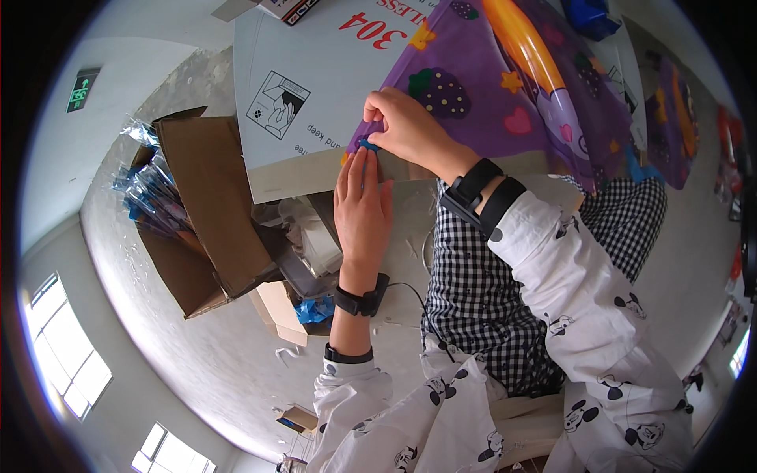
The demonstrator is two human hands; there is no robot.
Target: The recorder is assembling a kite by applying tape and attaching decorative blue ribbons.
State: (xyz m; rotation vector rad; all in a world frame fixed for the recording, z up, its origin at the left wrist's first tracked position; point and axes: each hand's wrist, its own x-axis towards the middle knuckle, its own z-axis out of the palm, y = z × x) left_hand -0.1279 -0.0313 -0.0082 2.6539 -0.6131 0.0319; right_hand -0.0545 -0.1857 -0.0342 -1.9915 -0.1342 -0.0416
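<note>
Purple film, thin and glossy, printed with hearts, stars and berries, made up the sheet [481, 102] spread over the right part of a pale printed board [315, 63] before the seated person. Along it lay a puffed, shiny orange-and-purple shape [524, 47].

Both bare hands met at the near left edge of the sheet. The left hand [364, 209] lay nearly flat, its fingers straight and close together, the tips against a small blue piece [367, 145] at that edge; what the piece was, I could not make out. The right hand [414, 130] came in from the other side with its fingers curled and its thumb tip just beside the blue piece; whether it was gripping the film, I could not tell.

Black bands sat on both wrists, below them a white shirt [568, 260] with dark cartoon figures and checked trousers [481, 276]. To the person's left stood an open cardboard box [209, 205] with clear and blue packets [154, 193] at its mouth, and near it a smaller carton [280, 311] beside some crumpled blue plastic [314, 309]. Off to the right hung another purple printed piece [670, 126], and a green sign [81, 91] glowed on the far left.
</note>
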